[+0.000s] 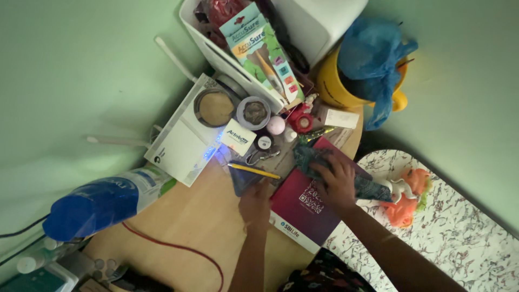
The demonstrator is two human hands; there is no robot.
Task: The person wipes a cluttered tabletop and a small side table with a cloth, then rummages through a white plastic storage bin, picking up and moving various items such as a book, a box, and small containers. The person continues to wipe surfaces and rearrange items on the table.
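Note:
My left hand (254, 203) rests on the wooden corner shelf (189, 216), fingertips at a dark blue triangular piece (241, 178) with a yellow pencil (254, 171) lying across it. My right hand (336, 183) presses down on a dark patterned cloth or pouch (373, 188) that lies over a maroon book (303, 208). The fingers of the right hand curl onto the cloth. Whether the left hand grips the blue piece is hard to tell.
A white router (184, 135) with blue lights, a round tin (253, 112), small boxes, a white bin (243, 59) of packets, a yellow mug (338, 86) with a blue bag, a blue-capped bottle (102, 203), a red cable (178, 249) and an orange doll (405, 197) crowd the area.

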